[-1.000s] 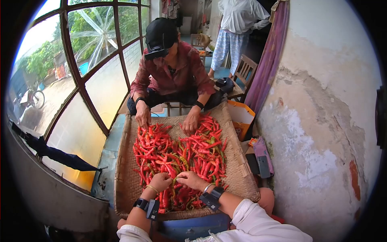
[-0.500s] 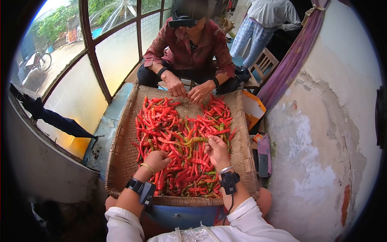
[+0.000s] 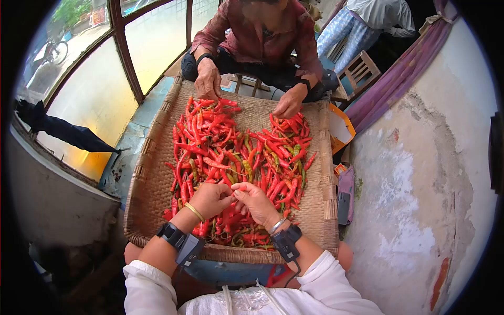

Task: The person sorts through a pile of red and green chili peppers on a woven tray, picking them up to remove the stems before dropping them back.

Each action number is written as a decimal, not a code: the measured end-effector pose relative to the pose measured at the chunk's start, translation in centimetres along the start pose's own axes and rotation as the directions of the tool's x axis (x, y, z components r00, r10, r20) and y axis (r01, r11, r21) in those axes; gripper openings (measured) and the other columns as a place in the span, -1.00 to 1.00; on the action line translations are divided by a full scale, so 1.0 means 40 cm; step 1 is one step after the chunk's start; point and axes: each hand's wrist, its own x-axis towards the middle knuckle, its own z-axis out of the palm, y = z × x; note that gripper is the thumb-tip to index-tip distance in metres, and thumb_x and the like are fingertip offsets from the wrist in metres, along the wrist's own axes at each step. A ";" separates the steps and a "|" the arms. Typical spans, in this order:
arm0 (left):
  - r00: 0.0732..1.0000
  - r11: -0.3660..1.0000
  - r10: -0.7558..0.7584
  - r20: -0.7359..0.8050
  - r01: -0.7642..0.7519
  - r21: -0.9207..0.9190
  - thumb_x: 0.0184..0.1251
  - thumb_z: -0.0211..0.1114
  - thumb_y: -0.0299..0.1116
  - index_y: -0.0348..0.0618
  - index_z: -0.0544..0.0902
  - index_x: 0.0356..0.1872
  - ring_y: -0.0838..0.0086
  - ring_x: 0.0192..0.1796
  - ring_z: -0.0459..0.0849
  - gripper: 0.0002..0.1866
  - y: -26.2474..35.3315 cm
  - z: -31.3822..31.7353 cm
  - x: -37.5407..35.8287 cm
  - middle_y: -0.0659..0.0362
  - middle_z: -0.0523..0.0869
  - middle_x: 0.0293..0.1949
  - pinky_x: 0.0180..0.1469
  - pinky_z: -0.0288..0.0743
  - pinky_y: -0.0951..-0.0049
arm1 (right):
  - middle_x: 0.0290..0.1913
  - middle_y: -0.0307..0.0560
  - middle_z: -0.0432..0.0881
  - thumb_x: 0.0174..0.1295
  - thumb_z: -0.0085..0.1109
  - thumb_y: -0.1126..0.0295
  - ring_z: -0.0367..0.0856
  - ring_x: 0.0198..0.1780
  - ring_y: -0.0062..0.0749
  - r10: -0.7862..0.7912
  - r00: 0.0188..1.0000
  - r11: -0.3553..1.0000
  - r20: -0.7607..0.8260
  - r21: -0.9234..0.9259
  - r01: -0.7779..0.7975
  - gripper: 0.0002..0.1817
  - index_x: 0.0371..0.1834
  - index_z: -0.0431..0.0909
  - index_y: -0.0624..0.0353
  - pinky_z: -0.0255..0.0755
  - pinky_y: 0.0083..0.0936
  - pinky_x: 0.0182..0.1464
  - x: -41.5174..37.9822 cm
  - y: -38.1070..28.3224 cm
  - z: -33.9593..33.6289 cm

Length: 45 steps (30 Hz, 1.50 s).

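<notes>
- While left hand (image 3: pixel 210 199) and right hand (image 3: pixel 257 205) meet at the fingertips, fingers curl inward; how tightly, or around what, cannot tell.
- Red and green peppers (image 3: pixel 212 163) lie loose beneath, inside woven tray (image 3: pixel 142 173).
- Risk: cable (image 3: pixel 296 269) at right wrist snags stems, dragging tangled peppers toward the near rim.

Peppers (image 3: pixel 212 161) are showing glossy, smooth skins; the woven tray (image 3: pixel 318 173) is looking matt & rough. R wall (image 3: pixel 399 184) is flaking, rough w/ bare patches. Far-R curtain (image 3: pixel 401 79) is hanging in soft cloth folds, nr a matt wood chair (image 3: pixel 362 71). Near-R bangle (image 3: pixel 277 226) is gleaming, smooth, silvery metal. Near white sleeve (image 3: pixel 149 286) is looking like matt cloth.
</notes>
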 end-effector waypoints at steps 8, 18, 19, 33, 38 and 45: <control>0.998 1.000 -0.014 0.061 0.013 0.022 0.05 0.23 -0.27 -0.25 0.58 -0.40 0.27 -0.47 0.61 -0.77 -0.004 0.003 0.005 0.04 0.62 -0.54 -0.37 0.46 0.37 | -0.52 -0.24 0.54 0.21 0.04 0.36 0.45 -0.57 -0.71 -0.065 0.996 0.987 -0.063 -0.152 0.055 -0.86 -0.30 0.49 0.20 0.35 -0.80 -0.57 -0.008 -0.021 -0.024; 0.988 0.984 0.087 0.126 -0.105 0.143 0.05 0.27 -0.31 -0.27 0.51 -0.42 0.42 -0.50 0.56 -0.78 -0.011 0.014 0.010 0.09 0.56 -0.59 -0.44 0.41 0.44 | -0.47 -0.17 0.57 0.17 0.04 0.45 0.50 -0.55 -0.67 -0.036 0.999 0.999 -0.009 0.008 0.036 -0.91 -0.30 0.47 0.21 0.37 -0.79 -0.57 -0.017 -0.081 -0.066; 0.988 0.985 0.086 0.129 -0.104 0.137 0.05 0.27 -0.31 -0.27 0.51 -0.42 0.42 -0.50 0.56 -0.78 -0.005 0.017 0.008 0.09 0.56 -0.59 -0.44 0.41 0.44 | -0.48 -0.18 0.57 0.16 0.04 0.46 0.50 -0.55 -0.67 -0.030 0.999 0.999 0.039 -0.013 0.030 -0.91 -0.30 0.47 0.21 0.36 -0.79 -0.58 -0.018 -0.078 -0.065; 0.990 0.920 0.029 -0.138 0.027 0.392 0.05 0.13 -0.31 -0.16 0.54 -0.43 0.14 -0.40 0.59 -0.85 -0.018 0.017 0.012 0.01 0.62 -0.50 -0.32 0.44 0.19 | -0.26 -0.12 0.53 0.15 0.09 0.39 0.53 -0.28 -0.52 -0.242 0.867 0.968 -0.435 -0.172 0.184 -0.42 0.22 0.12 0.30 0.45 -0.64 -0.39 -0.002 -0.090 -0.152; 0.999 0.930 0.050 0.004 -0.048 0.365 0.02 0.18 -0.32 -0.18 0.57 -0.37 0.14 -0.38 0.59 -0.82 -0.039 0.027 0.014 -0.01 0.61 -0.49 -0.30 0.44 0.22 | -0.43 -0.03 0.58 -0.03 0.20 0.24 0.57 -0.36 -0.30 -0.152 0.988 0.433 0.019 -0.898 0.083 -0.61 -0.13 0.51 0.21 0.41 -0.44 -0.28 -0.002 -0.039 -0.082; 0.954 0.930 0.252 0.161 -0.285 0.233 -0.06 0.26 -0.36 -0.18 0.48 -0.16 0.16 -0.17 0.54 -0.63 -0.042 0.047 0.007 0.00 0.58 -0.30 -0.13 0.41 0.27 | -0.38 -0.07 0.61 0.04 0.14 0.37 0.56 -0.35 -0.43 -0.108 0.977 0.343 0.184 -0.916 0.210 -0.72 -0.18 0.51 0.25 0.41 -0.55 -0.27 -0.031 -0.051 -0.053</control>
